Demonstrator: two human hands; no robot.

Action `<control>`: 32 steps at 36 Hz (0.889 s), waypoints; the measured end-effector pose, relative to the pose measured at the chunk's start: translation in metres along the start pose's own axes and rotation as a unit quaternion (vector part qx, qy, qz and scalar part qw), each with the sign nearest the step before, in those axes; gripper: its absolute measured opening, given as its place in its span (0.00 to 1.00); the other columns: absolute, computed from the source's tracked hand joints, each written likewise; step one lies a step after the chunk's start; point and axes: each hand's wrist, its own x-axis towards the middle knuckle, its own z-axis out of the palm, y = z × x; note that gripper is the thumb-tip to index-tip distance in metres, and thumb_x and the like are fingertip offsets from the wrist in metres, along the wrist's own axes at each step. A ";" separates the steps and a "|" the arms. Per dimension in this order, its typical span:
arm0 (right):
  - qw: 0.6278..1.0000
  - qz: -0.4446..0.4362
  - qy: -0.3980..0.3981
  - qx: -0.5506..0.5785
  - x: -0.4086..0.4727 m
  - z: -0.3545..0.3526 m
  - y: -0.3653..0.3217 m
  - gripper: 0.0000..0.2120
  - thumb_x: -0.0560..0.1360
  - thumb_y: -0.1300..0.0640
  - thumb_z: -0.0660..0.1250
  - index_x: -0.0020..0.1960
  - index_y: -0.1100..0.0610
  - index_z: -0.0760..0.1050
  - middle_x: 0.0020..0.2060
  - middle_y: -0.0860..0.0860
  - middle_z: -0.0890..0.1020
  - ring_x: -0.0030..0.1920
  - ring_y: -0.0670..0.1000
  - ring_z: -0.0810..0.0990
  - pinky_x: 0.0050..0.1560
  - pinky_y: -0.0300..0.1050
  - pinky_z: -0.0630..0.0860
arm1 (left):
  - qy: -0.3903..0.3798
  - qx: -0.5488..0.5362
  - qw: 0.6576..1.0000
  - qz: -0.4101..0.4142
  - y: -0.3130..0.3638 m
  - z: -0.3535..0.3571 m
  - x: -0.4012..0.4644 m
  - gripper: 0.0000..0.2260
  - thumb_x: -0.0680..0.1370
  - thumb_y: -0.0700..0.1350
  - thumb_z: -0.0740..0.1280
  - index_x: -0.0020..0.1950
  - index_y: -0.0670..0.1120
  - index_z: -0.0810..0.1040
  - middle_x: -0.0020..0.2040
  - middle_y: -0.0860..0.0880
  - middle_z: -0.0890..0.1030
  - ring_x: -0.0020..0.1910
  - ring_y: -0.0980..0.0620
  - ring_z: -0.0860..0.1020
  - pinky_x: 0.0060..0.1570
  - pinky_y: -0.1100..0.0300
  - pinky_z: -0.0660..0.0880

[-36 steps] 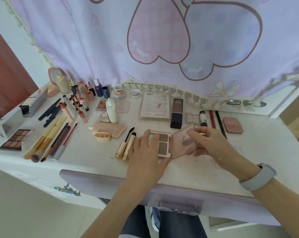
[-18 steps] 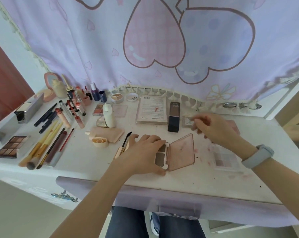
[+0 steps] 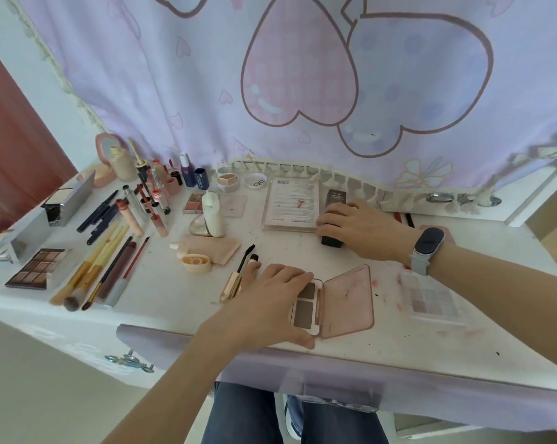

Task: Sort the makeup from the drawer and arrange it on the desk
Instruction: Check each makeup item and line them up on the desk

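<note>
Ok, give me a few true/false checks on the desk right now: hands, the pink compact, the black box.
1. The pink compact lies open on the desk. True.
2. The left hand is lifted clear of the compact. False: it rests on the compact's left side, fingers over the pans.
3. The right hand lies over the black box. True.
4. The brushes stand upright in a cup. False: they lie flat in a row at the desk's left.
5. The white bottle stands upright behind the beige pouch. True.
6. The brown palette is at the right edge. False: it lies at the far left.
</note>
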 end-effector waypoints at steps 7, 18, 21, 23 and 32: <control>0.992 0.060 0.107 0.027 -0.008 -0.021 0.007 0.22 0.66 0.67 0.72 0.59 0.59 0.75 0.54 0.55 0.81 0.55 0.58 0.79 0.49 0.52 0.76 | 0.107 -0.133 0.985 -0.035 -0.008 -0.015 0.009 0.31 0.74 0.61 0.63 0.74 0.56 0.58 0.72 0.58 0.62 0.71 0.58 0.57 0.70 0.56 0.47; 0.723 0.253 0.224 0.603 0.003 -0.103 -0.001 0.13 0.74 0.61 0.67 0.56 0.50 0.71 0.55 0.50 0.75 0.51 0.51 0.78 0.51 0.38 0.74 | 0.284 -0.290 0.914 -0.009 0.012 -0.055 0.043 0.24 0.77 0.55 0.63 0.71 0.53 0.62 0.62 0.58 0.72 0.57 0.64 0.71 0.56 0.64 0.68; 0.686 0.213 0.207 0.664 0.007 -0.115 -0.011 0.13 0.73 0.63 0.67 0.56 0.54 0.73 0.56 0.54 0.76 0.53 0.52 0.79 0.52 0.41 0.77 | 0.313 -0.361 0.879 -0.004 0.013 -0.062 0.042 0.13 0.77 0.54 0.64 0.59 0.58 0.66 0.40 0.59 0.76 0.35 0.63 0.74 0.35 0.67 0.70; 0.679 0.191 0.203 0.679 0.009 -0.122 -0.015 0.13 0.73 0.64 0.68 0.53 0.51 0.75 0.54 0.53 0.77 0.53 0.51 0.79 0.54 0.41 0.77 | 0.320 -0.394 0.862 -0.001 0.013 -0.062 0.039 0.10 0.76 0.54 0.64 0.54 0.59 0.67 0.38 0.56 0.77 0.34 0.58 0.75 0.35 0.62 0.74; 0.792 0.172 0.142 0.568 0.025 -0.128 -0.020 0.09 0.70 0.40 0.63 0.46 0.43 0.76 0.42 0.50 0.81 0.39 0.48 0.77 0.42 0.41 0.74 | 0.357 -0.364 0.860 -0.026 0.005 -0.049 0.030 0.12 0.74 0.56 0.63 0.55 0.57 0.66 0.32 0.64 0.75 0.28 0.61 0.71 0.29 0.69 0.65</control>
